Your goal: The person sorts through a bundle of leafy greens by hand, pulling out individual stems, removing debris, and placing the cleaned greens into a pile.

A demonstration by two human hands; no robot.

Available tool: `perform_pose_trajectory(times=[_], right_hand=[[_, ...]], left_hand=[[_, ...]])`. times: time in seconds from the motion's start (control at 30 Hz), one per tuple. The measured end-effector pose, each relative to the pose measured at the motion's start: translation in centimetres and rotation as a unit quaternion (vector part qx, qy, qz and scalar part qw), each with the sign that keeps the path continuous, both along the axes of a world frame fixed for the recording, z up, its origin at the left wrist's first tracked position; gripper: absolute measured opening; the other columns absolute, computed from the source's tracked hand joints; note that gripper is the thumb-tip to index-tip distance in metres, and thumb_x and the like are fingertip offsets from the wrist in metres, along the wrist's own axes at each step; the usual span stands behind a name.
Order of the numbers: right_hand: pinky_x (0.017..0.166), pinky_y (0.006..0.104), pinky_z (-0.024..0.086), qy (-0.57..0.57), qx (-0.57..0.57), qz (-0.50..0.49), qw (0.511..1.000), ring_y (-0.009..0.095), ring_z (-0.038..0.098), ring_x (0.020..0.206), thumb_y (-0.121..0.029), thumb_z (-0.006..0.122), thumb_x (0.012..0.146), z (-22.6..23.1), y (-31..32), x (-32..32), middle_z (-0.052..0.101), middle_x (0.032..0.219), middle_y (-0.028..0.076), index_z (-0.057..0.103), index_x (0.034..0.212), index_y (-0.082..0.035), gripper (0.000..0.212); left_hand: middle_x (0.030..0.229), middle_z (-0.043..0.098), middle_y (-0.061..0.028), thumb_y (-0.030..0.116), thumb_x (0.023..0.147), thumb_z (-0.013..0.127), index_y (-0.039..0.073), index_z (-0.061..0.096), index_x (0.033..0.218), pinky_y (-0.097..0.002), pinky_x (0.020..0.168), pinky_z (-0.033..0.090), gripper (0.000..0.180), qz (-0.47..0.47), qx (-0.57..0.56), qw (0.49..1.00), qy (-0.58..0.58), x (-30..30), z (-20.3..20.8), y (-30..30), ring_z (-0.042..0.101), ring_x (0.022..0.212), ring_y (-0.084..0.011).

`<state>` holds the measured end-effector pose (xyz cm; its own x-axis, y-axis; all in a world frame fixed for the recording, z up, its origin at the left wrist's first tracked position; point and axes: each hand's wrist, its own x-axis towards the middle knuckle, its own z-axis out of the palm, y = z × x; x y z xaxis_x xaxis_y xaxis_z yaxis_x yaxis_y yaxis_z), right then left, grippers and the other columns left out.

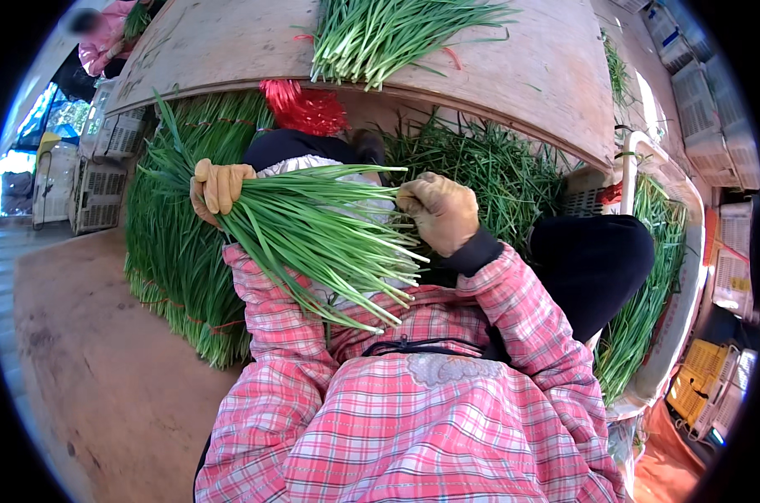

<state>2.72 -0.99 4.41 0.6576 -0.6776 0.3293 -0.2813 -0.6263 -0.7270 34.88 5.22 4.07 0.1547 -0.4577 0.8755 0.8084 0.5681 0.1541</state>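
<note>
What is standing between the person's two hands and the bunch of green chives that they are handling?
Nothing visible. The left hand is already closed around the bunch of chives near its leafy end, and the right hand touches it from the other side. Both wear tan gloves.

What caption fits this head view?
Gloved left hand grips a green-onion bunch; gloved right hand touches its leaves.
</note>
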Motion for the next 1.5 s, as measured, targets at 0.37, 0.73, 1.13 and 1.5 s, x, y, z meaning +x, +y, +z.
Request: perform_pose_trajectory(times=[0.37, 0.73, 1.13, 1.5], right_hand=[[0.06, 0.0357, 0.048, 0.21, -0.003, -0.152, 0.966, 0.03, 0.061, 0.068, -0.004, 0.058, 0.075, -3.1, -1.3, -7.8, 0.062, 0.075, 0.012, 0.056, 0.083, -0.004, 0.008], [0.058, 0.028, 0.045, -0.072, 0.386, 0.039, 0.919, 0.013, 0.055, 0.062, -0.014, 0.057, 0.088, 0.8, 2.9, -3.2, 0.058, 0.066, 0.007, 0.061, 0.092, 0.005, 0.02], [0.078, 0.028, 0.046, 0.007, 0.367, 0.08, 0.927, 0.013, 0.056, 0.085, -0.014, 0.058, 0.088, 3.9, 2.5, -3.1, 0.061, 0.096, 0.007, 0.047, 0.124, 0.0, 0.04], [0.044, 0.0158, 0.028, -0.172, 0.491, -0.165, 0.838, 0.004, 0.04, 0.05, -0.015, 0.053, 0.091, 2.3, -1.6, -9.6, 0.051, 0.063, -0.003, 0.062, 0.093, -0.002, 0.016]], left_hand=[[0.062, 0.057, 0.0017, 0.002, 0.065, 0.059, 0.004, 0.036, 0.087, -0.0214, 0.062, 0.036, 0.032, -0.002, -0.023, 1.0, -0.004, -0.8, 0.6, -0.5, 0.053, 0.053, -0.0084], [0.059, 0.049, 0.0049, 0.01, 0.083, 0.044, 0.012, 0.041, 0.067, -0.021, 0.06, 0.033, 0.017, 0.059, 0.132, 0.988, 0.057, 0.3, 0.1, 1.4, 0.041, 0.052, -0.007], [0.054, 0.039, 0.0059, 0.014, 0.093, 0.031, -0.005, 0.052, 0.097, -0.0239, 0.056, 0.03, 0.029, 0.121, 0.209, 0.966, 0.091, -2.7, 2.7, 1.0, 0.035, 0.048, -0.0072], [0.052, 0.034, 0.0051, 0.014, 0.094, 0.028, -0.007, 0.051, 0.109, -0.0249, 0.054, 0.028, 0.035, 0.145, 0.29, 0.943, 0.076, -2.3, 3.5, 1.3, 0.028, 0.046, -0.0078]])
